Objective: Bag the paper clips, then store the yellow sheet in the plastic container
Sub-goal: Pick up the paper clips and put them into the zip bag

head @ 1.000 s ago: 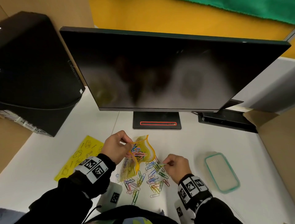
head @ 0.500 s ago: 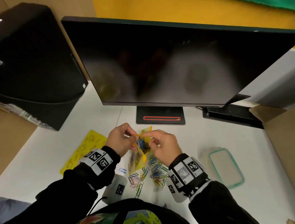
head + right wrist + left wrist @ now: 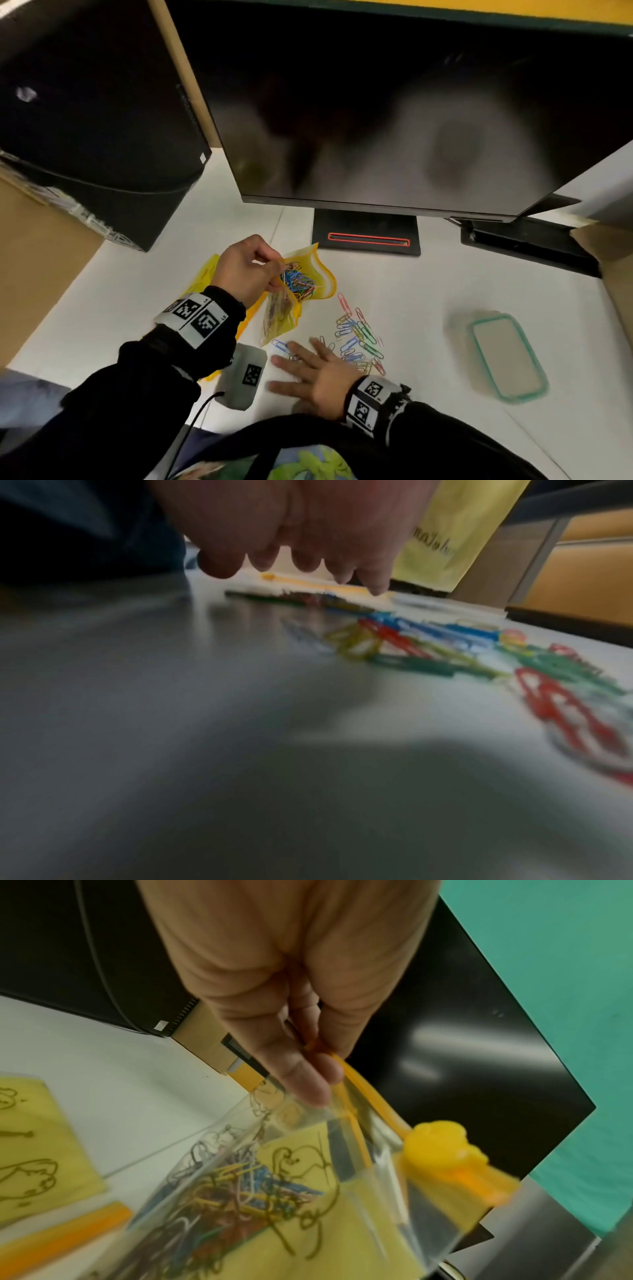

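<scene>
My left hand (image 3: 247,270) pinches the rim of the clear yellow-trimmed bag (image 3: 297,291) and holds its mouth up and open above the tabletop (image 3: 428,294), with a tangle of coloured clips already sitting inside. My right hand (image 3: 310,373) lies low with fingers spread and straight, holding nothing, its fingertips at the near edge of the loose paper clips (image 3: 359,339) scattered between the bag and the lidded plastic container (image 3: 505,356). The yellow sheet (image 3: 205,274) lies flat behind my left wrist, partly hidden. To do this step well, I judge I should rake the clips into one tight heap with the flat hand, then pinch up a cluster rather than single clips, since they tend to hook together. I would keep the bag's mouth wide and tilted toward the heap, close to it, so nothing drops short. The risk is clips snagging on the zip strip or spilling as I let the rim sag.
</scene>
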Demonstrator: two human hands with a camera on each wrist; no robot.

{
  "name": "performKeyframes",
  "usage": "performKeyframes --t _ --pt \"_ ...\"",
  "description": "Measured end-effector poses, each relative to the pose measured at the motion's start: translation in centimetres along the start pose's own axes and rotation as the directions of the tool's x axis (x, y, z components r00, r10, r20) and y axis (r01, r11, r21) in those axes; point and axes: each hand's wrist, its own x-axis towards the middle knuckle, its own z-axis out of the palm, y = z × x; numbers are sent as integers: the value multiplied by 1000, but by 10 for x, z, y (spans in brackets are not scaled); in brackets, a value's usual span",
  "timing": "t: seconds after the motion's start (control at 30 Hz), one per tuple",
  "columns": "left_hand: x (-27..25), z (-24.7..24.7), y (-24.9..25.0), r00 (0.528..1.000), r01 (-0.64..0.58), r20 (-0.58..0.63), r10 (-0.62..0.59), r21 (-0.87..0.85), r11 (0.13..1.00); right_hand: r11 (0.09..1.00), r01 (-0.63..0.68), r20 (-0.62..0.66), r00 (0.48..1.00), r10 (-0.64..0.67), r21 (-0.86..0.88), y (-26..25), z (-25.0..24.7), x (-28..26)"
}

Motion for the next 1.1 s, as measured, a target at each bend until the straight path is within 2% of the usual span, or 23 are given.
performKeyframes --t 0.1,0.3,0.43,0.57,0.63,0.73,0.77,0.87,0.93,0.97,1.03,1.1 --pt "-3 -1 -2 1000 1 -1 -1 8 1000 997 -76 76 994 76 -3 13 1 7" --pt "-2 -1 -4 1000 3 -2 -3 38 999 953 -302 94 950 298 24 53 -9 -6" --pt "2 2 -1 1000 -5 12 5 44 999 939 -283 60 959 276 194 65 -11 -16" --pt "5 12 3 999 -5 51 4 34 999 853 -389 99 920 379 348 60 -19 -11" --pt "7 16 4 998 -6 70 3 40 999 820 -449 101 890 444 355 57 -21 -5" --pt "9 21 5 995 -5 96 0 50 999 818 -477 173 879 444 322 59 -15 -2" --pt "8 22 5 995 -4 103 -2 54 999 827 -458 141 889 436 327 60 -10 -2" --pt "8 22 5 995 -2 104 -6 77 997 893 -357 -67 919 388 274 63 -20 -8" --pt "8 20 5 995 -3 100 -5 82 997 888 -356 -159 897 412 290 64 -32 -15" --pt "8 19 5 995 -3 98 -5 81 997 865 -379 -114 893 435 330 65 -36 -17" --pt "8 18 5 996 -2 92 -6 89 996 806 -450 135 891 433 384 68 -43 -25" --pt "8 18 5 996 3 90 -11 92 996 821 -460 282 882 378 339 70 -43 -29"
